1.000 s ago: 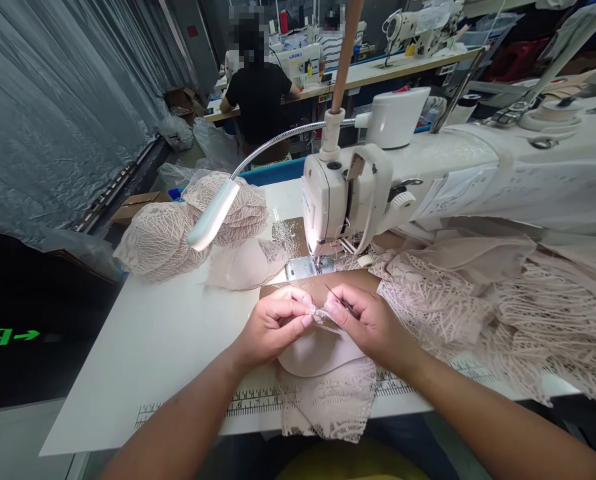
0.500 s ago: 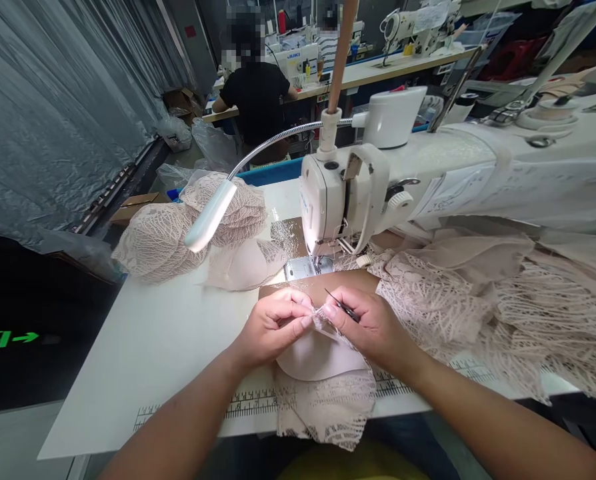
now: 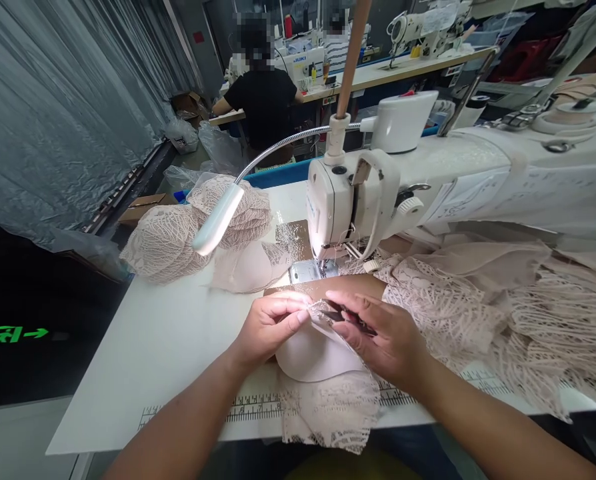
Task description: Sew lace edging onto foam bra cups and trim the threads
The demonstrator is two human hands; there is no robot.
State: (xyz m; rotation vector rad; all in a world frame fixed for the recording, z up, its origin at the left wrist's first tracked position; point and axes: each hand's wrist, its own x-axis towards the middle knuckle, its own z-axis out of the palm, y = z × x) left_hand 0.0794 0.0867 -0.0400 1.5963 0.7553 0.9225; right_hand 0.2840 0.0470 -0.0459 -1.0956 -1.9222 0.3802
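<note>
My left hand (image 3: 271, 328) is closed, pinching the upper edge of a pale pink bra cup (image 3: 315, 355) between thumb and fingers. Beige lace (image 3: 331, 410) trims the cup and hangs over the table's front edge. In my right hand (image 3: 395, 337) lies a pair of dark thread snips (image 3: 349, 316), blades pointing left at the pinched edge. Whether the blades touch the fabric, I cannot tell. Just beyond both hands is the presser foot area of a white sewing machine (image 3: 328, 207).
Stacked lace cups (image 3: 165, 243) and a single cup (image 3: 251, 267) lie at the left under a lamp (image 3: 218, 220) on a bent neck. A heap of lace pieces (image 3: 443, 307) covers the right side. A ruler strip (image 3: 255, 408) runs along the front. Beyond, a person (image 3: 261, 100) sits at another machine.
My right hand has come off its pinch on the cup's edge and turned the snips, so the blades now point left toward my left fingertips. My left hand keeps its pinch.
</note>
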